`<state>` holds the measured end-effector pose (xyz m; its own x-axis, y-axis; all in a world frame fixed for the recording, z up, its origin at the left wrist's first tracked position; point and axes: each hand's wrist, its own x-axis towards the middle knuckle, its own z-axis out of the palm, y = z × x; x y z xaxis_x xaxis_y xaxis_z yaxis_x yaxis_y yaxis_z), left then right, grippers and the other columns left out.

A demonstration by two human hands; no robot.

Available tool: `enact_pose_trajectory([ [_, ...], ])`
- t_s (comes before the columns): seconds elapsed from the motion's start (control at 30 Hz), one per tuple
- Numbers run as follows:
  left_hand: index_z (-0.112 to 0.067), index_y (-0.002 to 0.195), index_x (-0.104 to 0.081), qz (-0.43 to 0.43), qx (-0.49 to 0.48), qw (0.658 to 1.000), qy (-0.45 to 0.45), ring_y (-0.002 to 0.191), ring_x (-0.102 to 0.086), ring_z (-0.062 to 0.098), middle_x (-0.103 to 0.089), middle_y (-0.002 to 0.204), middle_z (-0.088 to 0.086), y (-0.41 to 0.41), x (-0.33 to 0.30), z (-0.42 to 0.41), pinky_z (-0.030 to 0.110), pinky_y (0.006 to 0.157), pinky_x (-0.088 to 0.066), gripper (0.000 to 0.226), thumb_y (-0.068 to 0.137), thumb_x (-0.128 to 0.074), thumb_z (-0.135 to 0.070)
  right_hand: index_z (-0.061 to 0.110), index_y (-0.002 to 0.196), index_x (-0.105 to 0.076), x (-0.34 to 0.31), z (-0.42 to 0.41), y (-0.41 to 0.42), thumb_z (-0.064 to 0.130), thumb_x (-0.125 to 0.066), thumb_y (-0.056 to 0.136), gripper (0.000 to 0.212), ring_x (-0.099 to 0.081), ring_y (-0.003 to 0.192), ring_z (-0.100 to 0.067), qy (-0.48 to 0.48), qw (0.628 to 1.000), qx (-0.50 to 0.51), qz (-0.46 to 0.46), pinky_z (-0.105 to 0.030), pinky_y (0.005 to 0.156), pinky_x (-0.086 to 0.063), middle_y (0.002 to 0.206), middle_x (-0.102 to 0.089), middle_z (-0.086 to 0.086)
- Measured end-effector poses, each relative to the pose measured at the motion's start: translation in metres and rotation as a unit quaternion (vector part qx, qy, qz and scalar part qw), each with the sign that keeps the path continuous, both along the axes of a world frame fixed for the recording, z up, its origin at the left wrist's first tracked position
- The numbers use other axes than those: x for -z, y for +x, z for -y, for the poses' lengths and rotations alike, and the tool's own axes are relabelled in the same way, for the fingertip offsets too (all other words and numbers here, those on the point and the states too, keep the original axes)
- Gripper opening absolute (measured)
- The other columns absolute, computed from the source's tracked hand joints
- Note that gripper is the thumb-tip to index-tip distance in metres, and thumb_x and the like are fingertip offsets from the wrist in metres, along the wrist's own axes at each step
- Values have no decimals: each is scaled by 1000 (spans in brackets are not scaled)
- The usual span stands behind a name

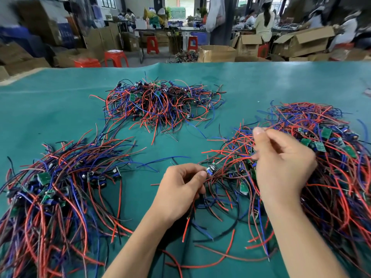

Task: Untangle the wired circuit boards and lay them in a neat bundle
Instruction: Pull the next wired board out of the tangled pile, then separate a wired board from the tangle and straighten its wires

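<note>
Pinching one small circuit board (211, 169) in our left hand (180, 189), we anchored it while our right hand (281, 163) pinched red wires (230, 152) free of the tangled pile (331, 177).

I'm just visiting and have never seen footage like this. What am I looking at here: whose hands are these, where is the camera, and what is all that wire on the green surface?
There is no machine here: these are a person's two bare hands, filmed by one wide-angle camera worn on the head, looking forward and down. The green mat covers a work table. On it lie three heaps of small circuit boards with red, blue and black wires: a far pile, a left pile with its wires lying roughly one way, and a right pile under the hands. The left hand pinches one small board at the edge of the right pile. The right hand is raised over that pile, its grip pinched on thin wires. Behind the table are cardboard boxes, red stools and other people working.
</note>
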<state>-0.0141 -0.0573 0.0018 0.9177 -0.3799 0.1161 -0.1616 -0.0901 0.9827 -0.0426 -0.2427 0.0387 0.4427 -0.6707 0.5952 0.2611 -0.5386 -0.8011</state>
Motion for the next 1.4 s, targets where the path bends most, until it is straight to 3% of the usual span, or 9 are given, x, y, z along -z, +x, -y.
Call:
enact_pose_trajectory([
  [0.2, -10, 88, -69, -16, -65, 997, -35, 51, -55, 10, -64, 59, 0, 3, 2, 1, 19, 48, -43, 18, 100, -55, -8, 21, 90, -69, -9, 5, -1, 23, -63, 94, 8, -70, 59, -12, 151, 982, 34, 108, -48, 62, -62, 66, -70, 16],
  [0.3, -4, 87, -64, -30, -67, 994, -81, 55, -59, 12, -69, 66, 3, 3, 0, 3, 17, 48, -43, 16, 100, -54, -6, 25, 76, -71, -2, -19, -1, 41, -63, 82, 19, -71, 65, -23, 85, 994, -54, -50, -56, 67, -58, 67, -71, 8],
  [0.4, -4, 86, -66, -10, -53, 994, -90, 58, -58, 10, -69, 69, 2, 2, -2, 1, 18, 52, -43, 15, 98, -58, -8, 20, 75, -71, 7, -54, -5, 51, -64, 83, 33, -67, 62, -9, -61, 953, -197, -222, -39, 69, -56, 65, -70, 8],
  [0.67, -3, 75, -62, -11, -31, 993, -111, 53, -46, 10, -56, 59, 2, 1, -8, -3, 18, 54, -41, 19, 93, -58, 1, 21, 87, -75, 4, -54, -7, 39, -65, 89, 20, -67, 74, -12, -127, 937, -271, -181, -38, 76, -53, 79, -73, 9],
  [0.8, -2, 72, -59, -12, -5, 993, -116, 54, -42, 12, -51, 58, 4, -1, -10, -1, 20, 54, -37, 21, 93, -64, -4, 23, 85, -74, 1, -45, -5, 34, -65, 89, 14, -67, 73, -6, -78, 963, -221, -131, -24, 71, -52, 81, -72, 18],
  [1.0, -1, 73, -65, 5, 40, 998, -56, 62, -42, 14, -54, 66, 5, -3, -8, 0, 24, 58, -35, 19, 89, -71, -11, 28, 83, -67, -18, -15, -8, 35, -61, 95, 15, -64, 62, -21, -7, 996, -73, -42, -32, 61, -52, 67, -64, 10],
  [1.13, -11, 76, -70, 31, 22, 999, -5, 66, -50, 8, -66, 71, 8, -3, -6, 1, 27, 65, -42, 14, 82, -72, -23, 41, 93, -70, -48, 21, -29, 53, -51, 100, 23, -60, 57, -8, -41, 999, -13, 12, -37, 59, -51, 67, -65, 12],
  [1.3, -22, 81, -68, 29, -17, 999, -13, 68, -52, 13, -69, 81, 15, -3, -5, 4, 36, 63, -47, 13, 81, -60, -33, 52, 85, -67, -91, 95, -30, 84, -51, 83, 36, -64, 68, -21, -217, 955, 60, -192, -56, 67, -57, 73, -66, 8],
  [1.4, -18, 80, -69, 31, -23, 999, -3, 63, -51, 12, -64, 66, 0, -3, -4, 5, 32, 63, -44, 17, 79, -60, -32, 37, 67, -64, -101, 112, -7, 77, -58, 69, 40, -69, 87, -37, -287, 885, 95, -354, -53, 85, -58, 73, -70, 3],
])
